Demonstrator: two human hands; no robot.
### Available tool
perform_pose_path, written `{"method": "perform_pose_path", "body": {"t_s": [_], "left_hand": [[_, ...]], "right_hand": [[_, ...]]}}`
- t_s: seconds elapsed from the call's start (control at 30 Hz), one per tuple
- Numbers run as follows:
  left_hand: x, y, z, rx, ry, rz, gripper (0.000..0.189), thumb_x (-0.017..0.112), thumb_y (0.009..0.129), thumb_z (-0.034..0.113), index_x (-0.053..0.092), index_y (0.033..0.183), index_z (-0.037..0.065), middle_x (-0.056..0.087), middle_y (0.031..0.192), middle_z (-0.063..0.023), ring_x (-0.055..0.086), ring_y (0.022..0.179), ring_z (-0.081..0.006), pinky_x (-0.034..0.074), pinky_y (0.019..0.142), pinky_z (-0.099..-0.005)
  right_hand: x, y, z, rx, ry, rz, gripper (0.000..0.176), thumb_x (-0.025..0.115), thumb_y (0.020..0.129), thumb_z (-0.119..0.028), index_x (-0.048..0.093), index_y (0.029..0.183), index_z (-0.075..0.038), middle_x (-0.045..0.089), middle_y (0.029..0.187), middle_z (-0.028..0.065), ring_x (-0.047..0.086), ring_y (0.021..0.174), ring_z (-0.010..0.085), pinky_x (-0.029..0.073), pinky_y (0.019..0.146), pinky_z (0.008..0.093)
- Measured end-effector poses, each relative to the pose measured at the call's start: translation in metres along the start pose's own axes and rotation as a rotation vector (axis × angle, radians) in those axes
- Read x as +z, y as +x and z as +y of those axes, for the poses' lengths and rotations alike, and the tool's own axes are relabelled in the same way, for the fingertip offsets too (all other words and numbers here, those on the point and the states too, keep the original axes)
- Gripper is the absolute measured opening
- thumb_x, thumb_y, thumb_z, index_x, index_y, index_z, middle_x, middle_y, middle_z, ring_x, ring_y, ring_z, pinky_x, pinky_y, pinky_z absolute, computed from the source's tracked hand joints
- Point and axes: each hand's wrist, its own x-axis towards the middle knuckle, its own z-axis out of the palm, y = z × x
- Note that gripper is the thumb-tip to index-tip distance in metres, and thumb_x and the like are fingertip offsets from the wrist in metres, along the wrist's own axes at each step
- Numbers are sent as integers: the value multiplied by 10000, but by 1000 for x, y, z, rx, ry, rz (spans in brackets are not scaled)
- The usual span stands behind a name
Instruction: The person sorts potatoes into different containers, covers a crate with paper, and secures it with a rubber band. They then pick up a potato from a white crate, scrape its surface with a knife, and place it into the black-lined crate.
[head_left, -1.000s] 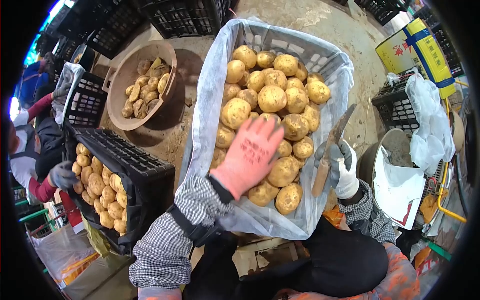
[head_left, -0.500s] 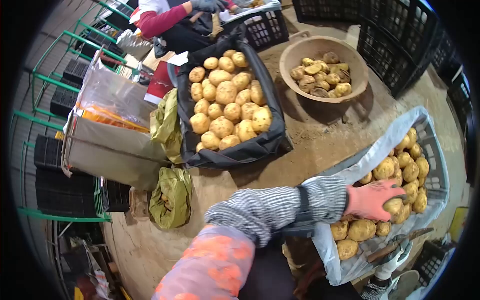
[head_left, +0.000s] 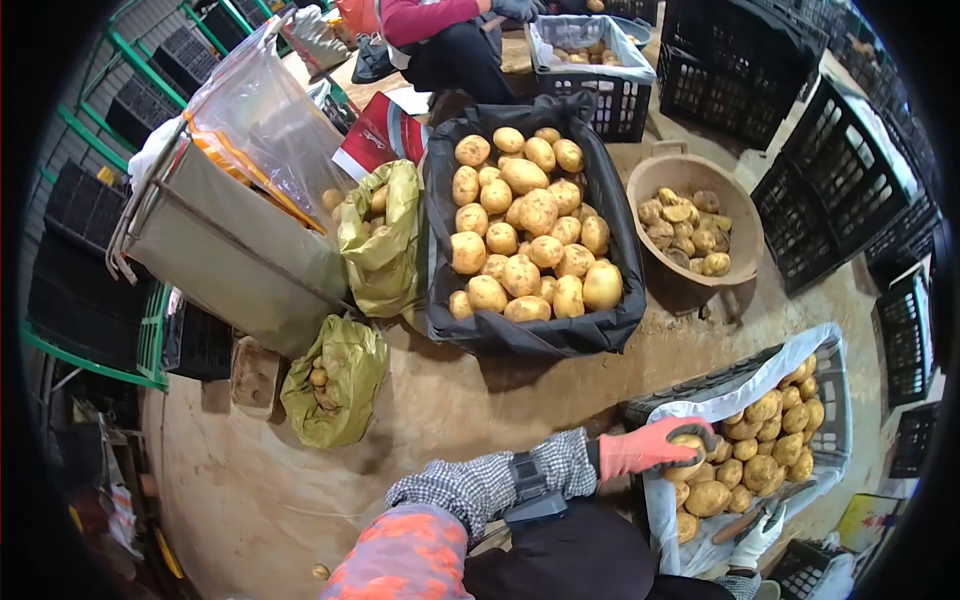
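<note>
My left hand [head_left: 655, 447], in a pink glove with grey fingertips, is closed round a potato [head_left: 686, 451] at the left side of a crate [head_left: 835, 400] lined with pale cloth and filled with potatoes. My right hand [head_left: 760, 540], in a white glove, grips a wooden-handled tool [head_left: 745, 522] with a dark blade at the crate's near edge. Beyond them, a large crate lined with black cloth [head_left: 535, 340] holds many potatoes. To its right is a round tan basin [head_left: 740, 265] with cut or damaged-looking potatoes.
Two olive-green bags [head_left: 375, 260] [head_left: 350, 400] with potatoes lie left of the black-lined crate. A metal-framed stand [head_left: 235, 250] is further left. Another person [head_left: 440, 30] works at the back beside a lined crate [head_left: 600, 65]. Black crates [head_left: 830, 180] stand at the right.
The view has shifted, so the scene sits differently. My left hand has moved to the crate's left side and now holds a potato. My right hand keeps the tool.
</note>
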Motion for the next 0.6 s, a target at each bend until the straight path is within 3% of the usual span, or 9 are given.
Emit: {"method": "perform_pose_path", "body": {"t_s": [0.13, 0.23, 0.27, 0.33, 0.37, 0.4, 0.43, 0.5, 0.6], "left_hand": [[-9, -30, -8, -97, -95, -21, 230, 583, 895, 164, 585, 1094, 48, 599, 1019, -30, 509, 963, -97, 431, 858, -265], [-16, -37, 10, -131, -529, 181, 210, 580, 939, 200, 591, 1063, 31, 627, 1019, -34, 587, 964, -129, 476, 871, -284], [-22, -39, 4, -104, -638, 229, 291, 536, 976, 253, 583, 1119, 3, 630, 1067, -86, 610, 988, -160, 508, 861, -292], [-23, -46, 22, 43, -683, 257, 326, 476, 1004, 266, 556, 1165, -7, 623, 1091, -95, 611, 1004, -166, 509, 881, -310], [-29, -48, 21, 191, -76, 344, 349, 429, 1022, 277, 533, 1207, 0, 616, 1118, -98, 610, 1028, -180, 509, 903, -325], [-27, -52, 21, 106, -497, 356, 364, 413, 1027, 283, 514, 1242, 7, 614, 1125, -93, 606, 1044, -179, 503, 915, -324], [-29, -56, 20, 102, -548, 372, 379, 426, 1022, 298, 498, 1267, 18, 603, 1148, -85, 607, 1039, -174, 504, 912, -324], [-33, -58, 22, 101, -608, 386, 397, 439, 1017, 313, 482, 1291, 29, 592, 1172, -77, 608, 1035, -168, 505, 908, -323], [-22, -60, 48, -53, -711, 409, 441, 458, 1010, 327, 422, 1349, 48, 553, 1240, -56, 584, 1077, -150, 494, 908, -297]], "right_hand": [[4, 3, -36, -3, -290, -58, 445, 511, 936, -151, 466, 1322, 65, 530, 1309, 211, 509, 1197, 331, 383, 1028, 380], [6, 4, -44, -46, -429, -75, 413, 542, 904, -134, 520, 1270, 57, 572, 1243, 234, 542, 1149, 362, 413, 991, 395], [7, 6, -46, -57, -426, -70, 407, 547, 900, -130, 529, 1259, 59, 590, 1218, 230, 561, 1126, 357, 426, 974, 394], [9, 4, -90, -112, -476, -152, 336, 558, 902, -133, 568, 1195, 33, 644, 1038, 199, 621, 955, 318, 473, 892, 367], [9, 6, -96, -26, -375, -168, 347, 563, 903, -130, 554, 1215, 20, 630, 1068, 188, 613, 970, 299, 474, 890, 362], [12, 10, -99, 57, -272, -186, 361, 568, 903, -128, 539, 1236, 7, 617, 1098, 177, 604, 985, 281, 474, 888, 357], [16, 12, -106, 54, -279, -179, 361, 568, 903, -128, 539, 1236, 7, 617, 1098, 177, 604, 985, 281, 474, 888, 357], [32, 16, -128, -237, 46, -100, 438, 581, 896, -121, 481, 1310, -17, 556, 1224, 151, 557, 1087, 253, 462, 907, 353], [56, 6, -270, -396, 89, -465, 643, 679, 774, -105, 428, 1362, -40, 444, 1372, 150, 478, 1214, 283, 413, 997, 404]]}}
